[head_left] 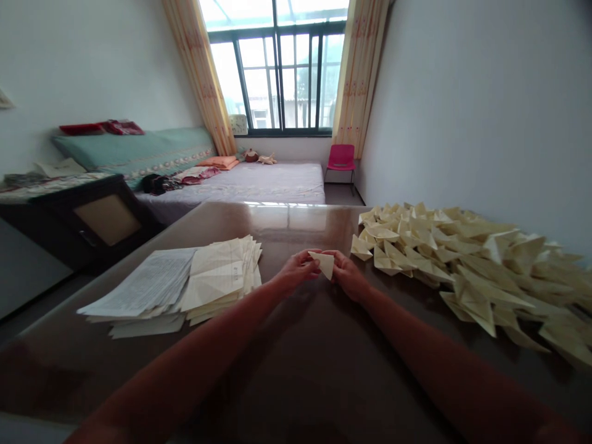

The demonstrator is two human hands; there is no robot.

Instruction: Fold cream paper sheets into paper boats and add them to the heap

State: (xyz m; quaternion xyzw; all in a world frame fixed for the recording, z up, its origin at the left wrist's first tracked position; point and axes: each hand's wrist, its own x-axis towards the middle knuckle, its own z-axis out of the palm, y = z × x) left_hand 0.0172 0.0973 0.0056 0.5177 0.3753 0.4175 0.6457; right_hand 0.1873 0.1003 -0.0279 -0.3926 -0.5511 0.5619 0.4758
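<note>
A small piece of folded cream paper (326, 265), roughly triangular with its point downward, is held between my two hands above the table. My left hand (300, 270) pinches its left edge with thumb and fingers. On the other side, my right hand (346, 275) grips the right edge, its fingers partly behind the paper. To the right spreads a large heap of folded paper boats (416, 240). Left of my hands lie a stack of cream paper sheets (215, 277) and a stack of printed white sheets (143, 280), partly overlapping.
Everything rests on a glossy brown table (296, 357). Beyond it stand a bed (277, 182) and a pink chair (342, 158) below the window. A dark cabinet (104, 216) is at the left, and a white wall (472, 105) runs along the right.
</note>
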